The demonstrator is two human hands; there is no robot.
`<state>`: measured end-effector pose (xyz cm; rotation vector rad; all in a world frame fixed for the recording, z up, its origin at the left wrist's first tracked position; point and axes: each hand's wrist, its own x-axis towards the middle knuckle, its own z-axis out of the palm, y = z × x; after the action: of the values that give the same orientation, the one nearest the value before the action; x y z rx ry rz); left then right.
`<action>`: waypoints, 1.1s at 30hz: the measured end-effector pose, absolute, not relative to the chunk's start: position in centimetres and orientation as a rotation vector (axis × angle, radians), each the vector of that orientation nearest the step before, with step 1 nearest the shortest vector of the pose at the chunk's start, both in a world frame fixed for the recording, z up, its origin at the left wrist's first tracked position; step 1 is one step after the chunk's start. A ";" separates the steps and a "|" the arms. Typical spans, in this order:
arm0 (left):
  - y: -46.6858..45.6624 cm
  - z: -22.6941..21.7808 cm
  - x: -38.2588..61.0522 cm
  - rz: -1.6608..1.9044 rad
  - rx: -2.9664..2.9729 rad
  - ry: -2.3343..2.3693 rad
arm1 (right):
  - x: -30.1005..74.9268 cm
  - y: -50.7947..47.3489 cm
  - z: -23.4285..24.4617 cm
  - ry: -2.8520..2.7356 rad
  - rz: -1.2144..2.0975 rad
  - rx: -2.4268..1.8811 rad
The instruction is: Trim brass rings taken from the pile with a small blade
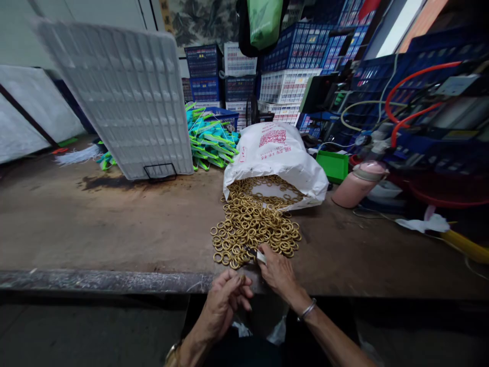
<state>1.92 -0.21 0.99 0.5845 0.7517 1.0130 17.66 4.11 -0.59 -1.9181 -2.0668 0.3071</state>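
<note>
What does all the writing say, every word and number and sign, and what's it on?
I can't read any of it for sure.
White bag with gold rings spilling out: red print, a QR-like square and a red scribble, too blurred.
Wall picture: marks on its yellow strip, too blurred.
Blue crates: yellow labels, too small.

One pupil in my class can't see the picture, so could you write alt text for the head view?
A right hand holds a small tool at the near side of a heap of gold-coloured rings. The rings spread from an open white sack onto a brown table; the left hand is nearby, half curled.
</note>
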 end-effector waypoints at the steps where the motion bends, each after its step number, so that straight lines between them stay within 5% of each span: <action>1: -0.2 0.9 1.8 1.011 0.538 0.740 | 17.6 4.1 -0.7 -2.081 0.296 -1.922; 11: 0.4 0.2 1.6 0.968 0.363 0.787 | 18.6 4.3 -1.4 -1.972 0.426 -1.803; 27: 1.5 -0.7 1.6 1.070 1.633 0.973 | 16.7 2.8 0.9 -1.160 1.674 -1.465; 33: 1.1 -0.4 2.1 1.024 1.402 1.002 | 16.6 2.9 0.2 -1.339 1.500 -1.427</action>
<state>2.13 1.07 -0.38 1.4024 1.0017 1.0243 16.55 2.94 0.22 -1.4275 -1.3388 1.5003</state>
